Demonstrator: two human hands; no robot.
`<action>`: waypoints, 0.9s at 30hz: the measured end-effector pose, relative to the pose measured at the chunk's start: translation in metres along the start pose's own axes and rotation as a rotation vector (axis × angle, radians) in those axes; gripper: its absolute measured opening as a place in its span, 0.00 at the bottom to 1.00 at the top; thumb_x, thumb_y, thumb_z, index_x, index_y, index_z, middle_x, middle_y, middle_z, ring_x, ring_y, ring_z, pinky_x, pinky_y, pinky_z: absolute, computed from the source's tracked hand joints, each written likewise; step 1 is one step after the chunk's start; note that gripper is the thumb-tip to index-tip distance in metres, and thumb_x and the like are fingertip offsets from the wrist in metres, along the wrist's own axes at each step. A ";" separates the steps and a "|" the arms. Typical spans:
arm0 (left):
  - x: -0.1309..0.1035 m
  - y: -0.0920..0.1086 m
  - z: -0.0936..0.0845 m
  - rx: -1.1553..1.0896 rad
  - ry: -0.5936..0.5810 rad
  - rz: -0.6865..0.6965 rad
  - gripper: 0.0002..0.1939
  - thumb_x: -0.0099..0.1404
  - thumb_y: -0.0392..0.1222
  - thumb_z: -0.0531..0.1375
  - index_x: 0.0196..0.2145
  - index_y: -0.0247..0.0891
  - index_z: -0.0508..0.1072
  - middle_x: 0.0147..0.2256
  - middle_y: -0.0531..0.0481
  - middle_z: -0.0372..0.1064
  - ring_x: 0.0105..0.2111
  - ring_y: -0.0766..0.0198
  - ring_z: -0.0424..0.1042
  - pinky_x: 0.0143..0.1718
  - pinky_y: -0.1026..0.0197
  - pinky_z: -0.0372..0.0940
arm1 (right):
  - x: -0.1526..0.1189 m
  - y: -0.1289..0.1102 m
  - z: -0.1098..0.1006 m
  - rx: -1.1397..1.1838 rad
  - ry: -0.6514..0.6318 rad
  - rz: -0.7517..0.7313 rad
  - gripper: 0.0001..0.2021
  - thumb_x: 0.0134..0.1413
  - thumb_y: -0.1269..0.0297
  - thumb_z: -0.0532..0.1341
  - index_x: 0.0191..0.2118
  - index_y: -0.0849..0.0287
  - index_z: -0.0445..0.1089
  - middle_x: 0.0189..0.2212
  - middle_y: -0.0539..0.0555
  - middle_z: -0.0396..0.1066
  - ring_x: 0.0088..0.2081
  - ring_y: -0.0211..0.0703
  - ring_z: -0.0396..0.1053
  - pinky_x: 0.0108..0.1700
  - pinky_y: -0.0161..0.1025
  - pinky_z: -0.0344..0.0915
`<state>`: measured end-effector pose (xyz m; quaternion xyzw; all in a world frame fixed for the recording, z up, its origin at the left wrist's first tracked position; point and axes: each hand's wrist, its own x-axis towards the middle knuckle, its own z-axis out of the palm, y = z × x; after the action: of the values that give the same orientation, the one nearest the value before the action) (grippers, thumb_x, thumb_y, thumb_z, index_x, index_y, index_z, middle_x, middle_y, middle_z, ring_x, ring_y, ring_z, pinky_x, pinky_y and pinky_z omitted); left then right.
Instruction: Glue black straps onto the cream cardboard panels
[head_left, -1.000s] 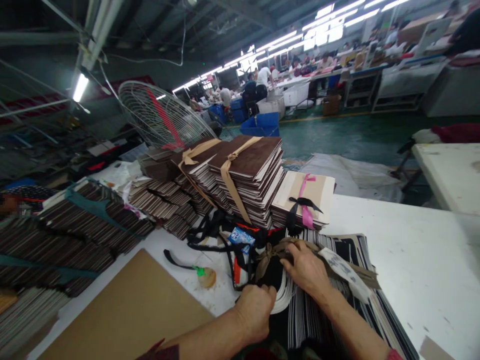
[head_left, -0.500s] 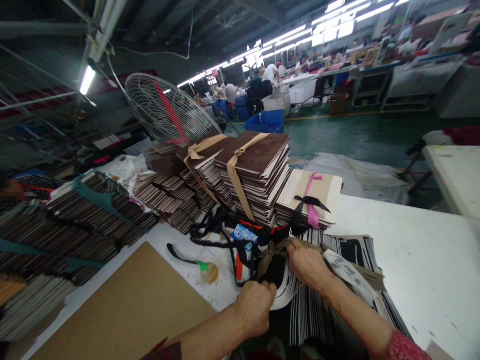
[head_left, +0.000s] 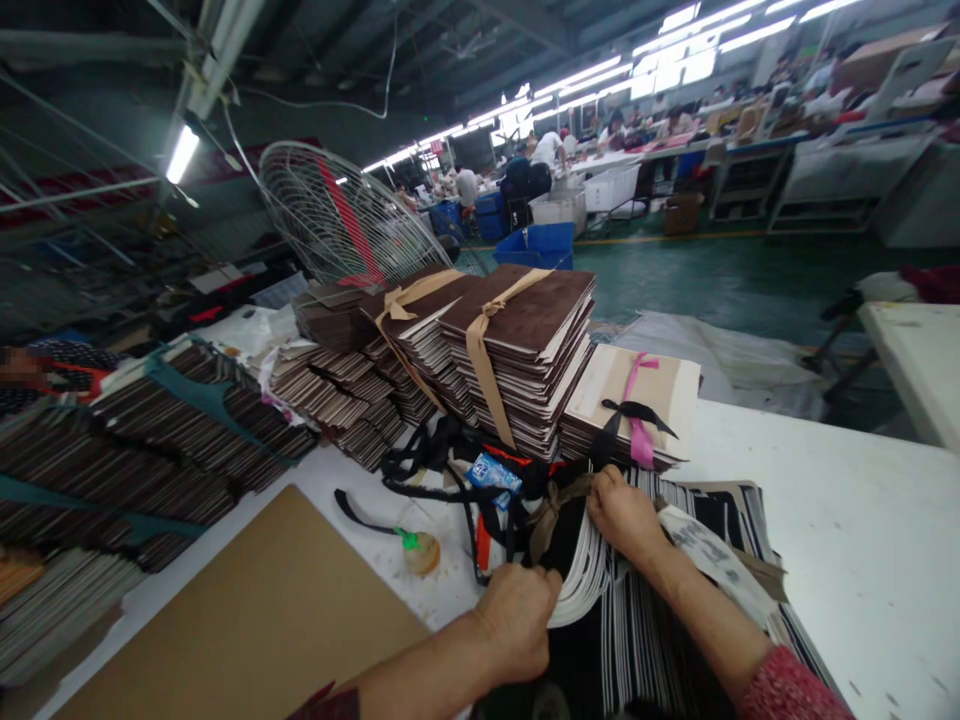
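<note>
A stack of black panels with rounded white edges lies in front of me between both hands. My left hand is closed on the stack's near left corner, thumb and fingers pressed together. At the far right side of the same stack, my right hand curls its fingers over the edge. A brown cloth strip is knotted on the stack and runs to the right hand's fingers. Under my right forearm sits another bundle of black and white-edged panels, with a printed white sheet on it.
Tied brown panel stacks stand behind, beside a pale stack with a pink ribbon. Black straps, a blue packet and a small jar lie left. A brown board covers the near left. A wire-cage fan stands behind.
The view has shifted slightly, so most things appear a little further right. More of the stack's white edges shows between my hands. Both hands stay closed at the stack.
</note>
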<state>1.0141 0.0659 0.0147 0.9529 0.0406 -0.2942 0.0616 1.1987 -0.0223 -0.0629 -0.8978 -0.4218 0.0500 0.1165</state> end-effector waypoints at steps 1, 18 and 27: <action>0.000 -0.004 -0.007 0.008 -0.005 -0.001 0.21 0.52 0.36 0.59 0.45 0.33 0.70 0.41 0.36 0.76 0.38 0.44 0.77 0.38 0.47 0.73 | 0.002 0.001 0.001 -0.001 0.010 0.013 0.11 0.65 0.68 0.50 0.41 0.63 0.69 0.42 0.58 0.68 0.33 0.40 0.70 0.33 0.38 0.59; 0.013 -0.009 0.013 0.107 -0.072 0.112 0.21 0.51 0.37 0.60 0.44 0.32 0.70 0.40 0.36 0.74 0.38 0.45 0.77 0.37 0.48 0.73 | 0.017 0.010 0.000 0.012 0.035 -0.041 0.10 0.63 0.76 0.50 0.41 0.61 0.67 0.39 0.58 0.71 0.39 0.45 0.71 0.39 0.38 0.61; -0.019 -0.054 -0.023 -0.058 0.088 0.055 0.13 0.54 0.41 0.59 0.40 0.41 0.72 0.41 0.46 0.77 0.43 0.49 0.77 0.41 0.56 0.69 | 0.030 0.023 0.005 0.125 0.046 0.155 0.09 0.66 0.71 0.50 0.42 0.59 0.68 0.36 0.56 0.75 0.37 0.41 0.74 0.38 0.35 0.59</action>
<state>1.0047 0.1215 0.0395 0.9635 0.0256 -0.2490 0.0954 1.2335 -0.0124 -0.0735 -0.9196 -0.3444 0.0646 0.1777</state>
